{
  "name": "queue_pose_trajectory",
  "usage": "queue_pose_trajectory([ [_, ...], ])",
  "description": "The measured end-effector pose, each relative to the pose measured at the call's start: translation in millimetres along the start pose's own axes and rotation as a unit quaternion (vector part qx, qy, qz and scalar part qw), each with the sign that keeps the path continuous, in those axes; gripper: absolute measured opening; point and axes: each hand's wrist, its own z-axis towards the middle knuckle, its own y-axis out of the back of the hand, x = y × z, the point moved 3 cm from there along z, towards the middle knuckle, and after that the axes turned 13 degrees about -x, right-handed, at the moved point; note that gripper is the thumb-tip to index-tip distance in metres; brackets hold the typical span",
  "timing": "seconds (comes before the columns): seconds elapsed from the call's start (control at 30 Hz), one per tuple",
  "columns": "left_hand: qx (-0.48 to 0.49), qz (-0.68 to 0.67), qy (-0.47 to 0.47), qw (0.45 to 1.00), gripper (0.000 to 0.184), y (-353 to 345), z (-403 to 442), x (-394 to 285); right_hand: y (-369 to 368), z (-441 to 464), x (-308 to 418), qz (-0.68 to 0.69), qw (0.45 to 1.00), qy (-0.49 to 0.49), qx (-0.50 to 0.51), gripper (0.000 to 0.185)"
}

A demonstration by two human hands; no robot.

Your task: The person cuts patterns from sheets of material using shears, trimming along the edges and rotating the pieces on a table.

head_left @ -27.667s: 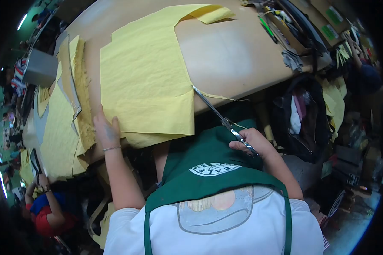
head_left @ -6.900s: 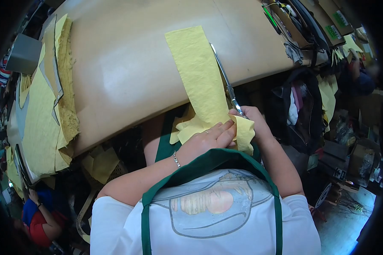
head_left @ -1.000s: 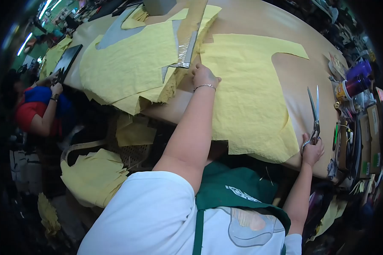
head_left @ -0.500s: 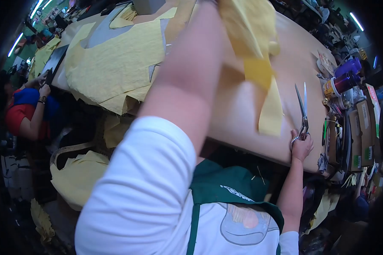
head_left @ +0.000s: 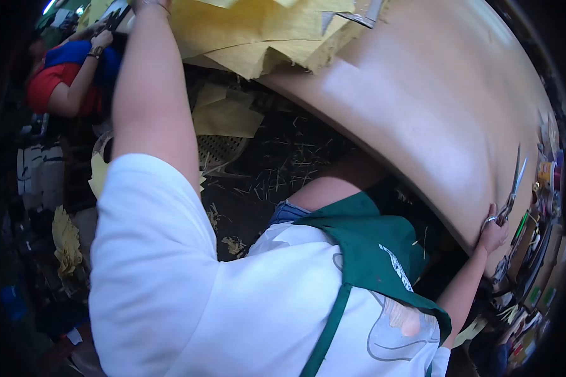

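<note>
My left arm reaches up to the top left, beside yellow fabric stacked at the table's edge. Only the base of my left hand shows at the frame's top edge; its fingers are cut off, so any hold is hidden. At the right, my right hand has its fingers in the handles of large metal scissors. Their blades are slightly apart and point up over the brown table. A silver-taped strip lies on the fabric stack.
A co-worker in a red and blue top is at the upper left. Below the table are a perforated chair seat, yellow scraps and thread bits on the floor. Boxes and jars line the right side.
My left arm has swung from the table's middle to the far left. The loose yellow piece it lifted half a second ago is off the middle. My view has turned left; the scissors remain in my right hand.
</note>
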Motion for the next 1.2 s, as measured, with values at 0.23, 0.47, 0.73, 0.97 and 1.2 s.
queue_pose_trajectory([
  [0.23,-0.189,0.161,-0.103,0.963,0.062,119.6,-94.3,45.9,-0.2,4.4,1.3,0.043,0.995,-0.026,0.09,0.063],
  [0.47,0.253,0.635,-0.165,0.711,0.056,242.9,-209.6,72.2,0.3,9.9,-4.7,-0.003,0.998,-0.013,0.066,0.067],
  [0.73,0.305,0.833,0.127,0.445,0.062,379.3,-169.0,58.6,-5.4,12.8,-13.3,-0.007,0.996,-0.026,0.086,0.068],
  [0.97,0.288,0.815,0.153,0.479,0.037,424.8,-143.5,126.2,-2.7,8.6,-10.0,0.015,0.999,-0.011,0.034,0.059],
  [1.2,0.193,0.785,0.088,0.582,0.032,424.7,-135.2,99.9,-9.0,10.8,-15.9,0.021,0.999,-0.016,0.047,0.064],
])
